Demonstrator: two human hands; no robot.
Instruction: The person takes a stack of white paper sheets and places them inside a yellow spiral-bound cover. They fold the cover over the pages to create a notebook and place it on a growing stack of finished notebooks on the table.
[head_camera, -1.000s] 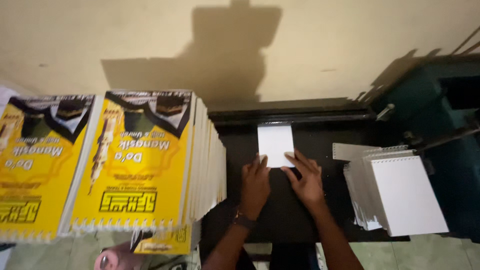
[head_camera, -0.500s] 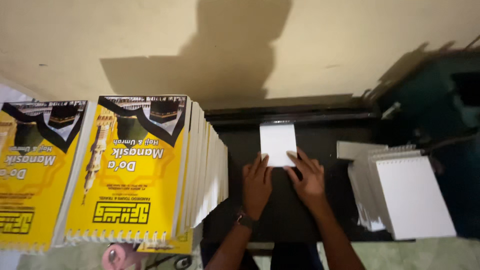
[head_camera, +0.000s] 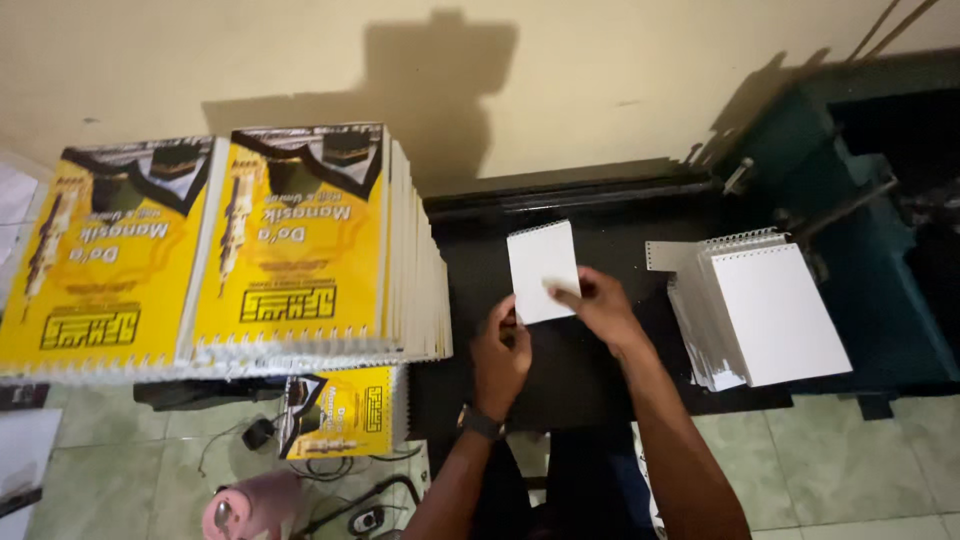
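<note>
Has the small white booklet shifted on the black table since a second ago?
Cannot tell. The small white booklet keeps roughly the same spot between the yellow stack and the white stack; the camera itself moved.

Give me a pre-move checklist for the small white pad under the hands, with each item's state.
1. Both hands on the white pad: ok; left hand at its lower left corner, right hand on its lower right.
2. Pad lies flat on the black table: ok.
3. Punched edge faces the wall: ok.
4. White stack apart from the pad: ok.
5. Sheets squared: cannot tell.
</note>
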